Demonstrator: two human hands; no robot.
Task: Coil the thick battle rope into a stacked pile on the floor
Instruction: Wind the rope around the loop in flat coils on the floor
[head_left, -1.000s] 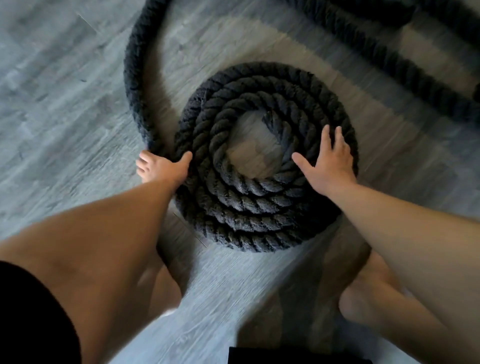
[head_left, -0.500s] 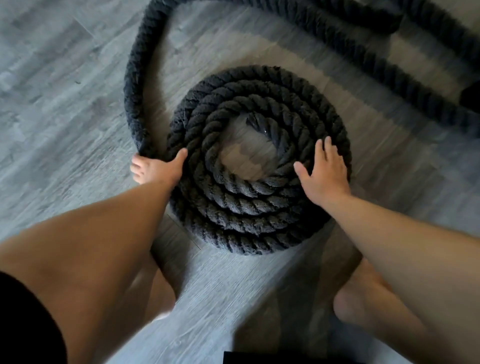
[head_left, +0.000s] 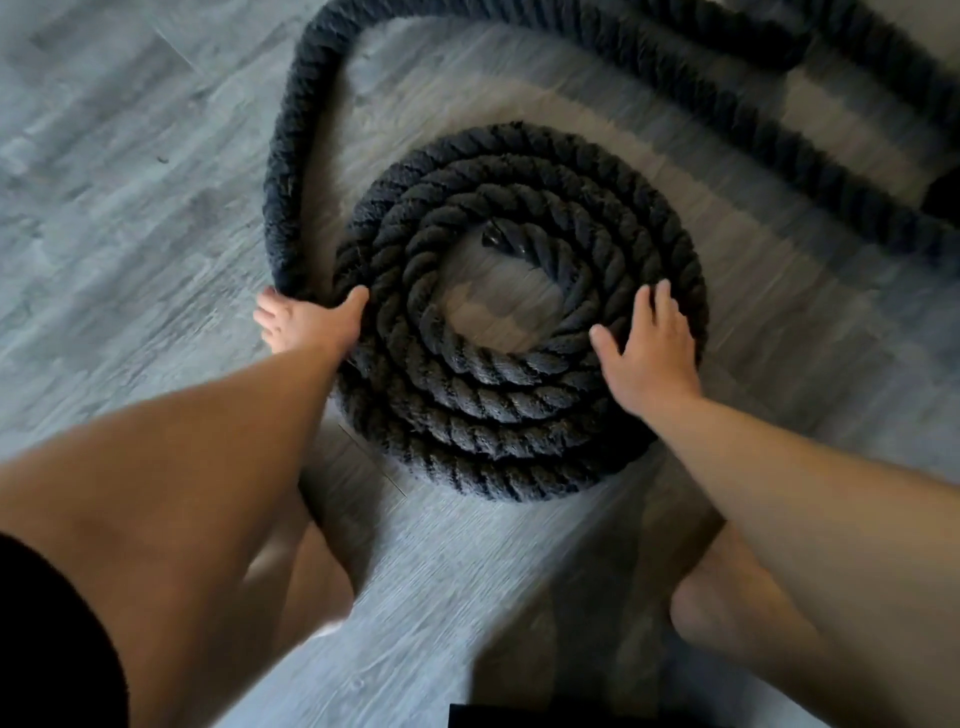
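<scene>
- Battle rope (head_left: 498, 410) lies coiled on the floor (head_left: 130, 208), loose length leaving the coil's left edge.
- Left hand (head_left: 306, 327) grips rope at that edge.
- Right hand (head_left: 649, 353), fingers straight, presses the coil's right side.

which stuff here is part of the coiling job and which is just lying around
In the job: rope coil; loose rope feeding it; left hand gripping that rope; right hand flat on the coil.
Lying about: black object at bottom edge; dark shape at right edge, unclear.
</scene>
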